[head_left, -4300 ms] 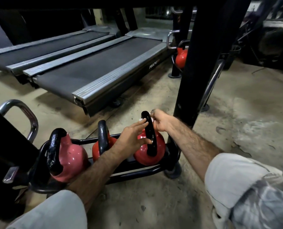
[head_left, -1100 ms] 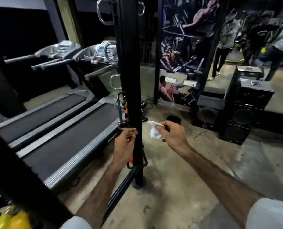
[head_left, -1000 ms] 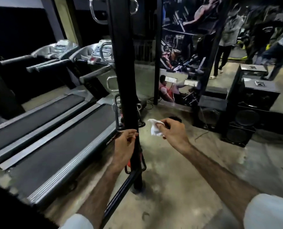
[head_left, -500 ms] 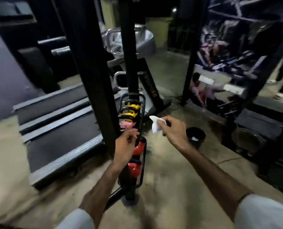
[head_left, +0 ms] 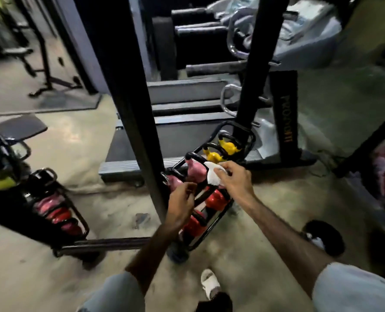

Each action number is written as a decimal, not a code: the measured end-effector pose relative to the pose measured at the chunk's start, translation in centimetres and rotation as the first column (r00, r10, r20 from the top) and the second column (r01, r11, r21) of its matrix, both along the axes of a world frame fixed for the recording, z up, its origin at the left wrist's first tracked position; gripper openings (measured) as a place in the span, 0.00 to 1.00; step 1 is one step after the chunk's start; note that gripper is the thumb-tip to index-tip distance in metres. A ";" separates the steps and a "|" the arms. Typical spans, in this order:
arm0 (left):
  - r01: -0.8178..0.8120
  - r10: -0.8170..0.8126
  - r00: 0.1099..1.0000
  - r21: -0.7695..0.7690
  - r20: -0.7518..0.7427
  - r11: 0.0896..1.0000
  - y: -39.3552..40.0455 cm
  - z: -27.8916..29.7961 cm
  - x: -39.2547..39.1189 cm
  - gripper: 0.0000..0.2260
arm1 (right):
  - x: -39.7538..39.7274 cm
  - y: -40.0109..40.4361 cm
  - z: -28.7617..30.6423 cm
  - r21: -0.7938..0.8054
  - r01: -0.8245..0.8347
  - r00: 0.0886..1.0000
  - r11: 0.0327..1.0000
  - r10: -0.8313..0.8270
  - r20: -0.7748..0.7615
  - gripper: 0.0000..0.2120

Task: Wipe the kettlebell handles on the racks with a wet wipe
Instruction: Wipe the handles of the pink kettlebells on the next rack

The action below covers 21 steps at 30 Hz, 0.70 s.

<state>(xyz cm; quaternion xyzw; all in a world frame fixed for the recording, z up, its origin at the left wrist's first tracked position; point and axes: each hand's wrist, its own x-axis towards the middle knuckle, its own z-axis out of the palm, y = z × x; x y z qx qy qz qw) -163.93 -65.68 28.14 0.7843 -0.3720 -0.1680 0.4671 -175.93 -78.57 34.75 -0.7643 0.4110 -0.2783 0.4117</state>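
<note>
Wipe (head_left: 212, 176), bunched in the right hand (head_left: 234, 181)'s pinch, sits beside the pink kettlebell (head_left: 196, 171) handle on the low rack (head_left: 211, 226); no wiping visible here yet. Left hand (head_left: 181, 202), fingers curled, hovers by the red kettlebells (head_left: 216, 200); contact unclear. Upright post (head_left: 139, 131) crowds the left; floor (head_left: 265, 199) lies open rightward.

Lt grey sleeves (head_left: 353, 287), white shoe (head_left: 210, 283)

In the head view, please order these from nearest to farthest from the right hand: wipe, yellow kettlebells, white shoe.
From the right hand:
1. Wipe, pinched in its fingers.
2. Yellow kettlebells, just beyond, on the rack.
3. White shoe, on the floor below.
</note>
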 end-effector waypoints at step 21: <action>-0.657 0.698 0.710 0.273 -0.090 0.703 -9.2 -7.6 -0.3 0.13 | 14.3 -13.5 -7.6 -0.124 -0.746 0.665 0.655 0.720 -0.198 0.08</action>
